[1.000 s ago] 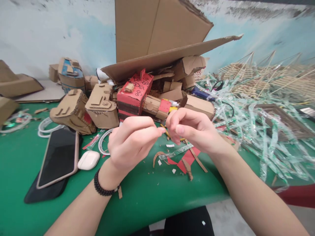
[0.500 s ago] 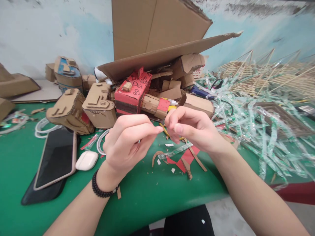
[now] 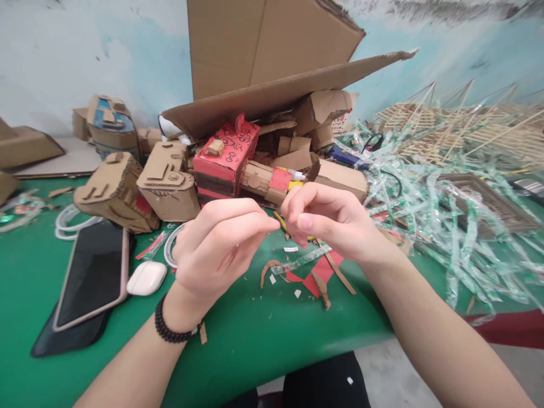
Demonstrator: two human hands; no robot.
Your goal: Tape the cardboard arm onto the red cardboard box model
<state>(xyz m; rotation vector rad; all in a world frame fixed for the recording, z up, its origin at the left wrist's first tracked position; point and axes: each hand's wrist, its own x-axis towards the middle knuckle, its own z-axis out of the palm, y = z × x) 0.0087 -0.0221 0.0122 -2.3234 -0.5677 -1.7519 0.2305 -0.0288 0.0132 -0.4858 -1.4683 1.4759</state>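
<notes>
left hand (image 3: pixel 219 243): curl slightly looser | phone (image 3: pixel 94 272): farther left in view

Green table (image 3: pixel 255 340); small white case (image 3: pixel 147 277), red scraps (image 3: pixel 323 270), tangled clear tape (image 3: pixel 452 277)

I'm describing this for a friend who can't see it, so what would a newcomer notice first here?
Probably the left hand and right hand, raised near the centre with their fingertips close together. Just behind them, a red box with black drawings stands out. Tangled clear-and-green strips sprawl across the right side.
</notes>
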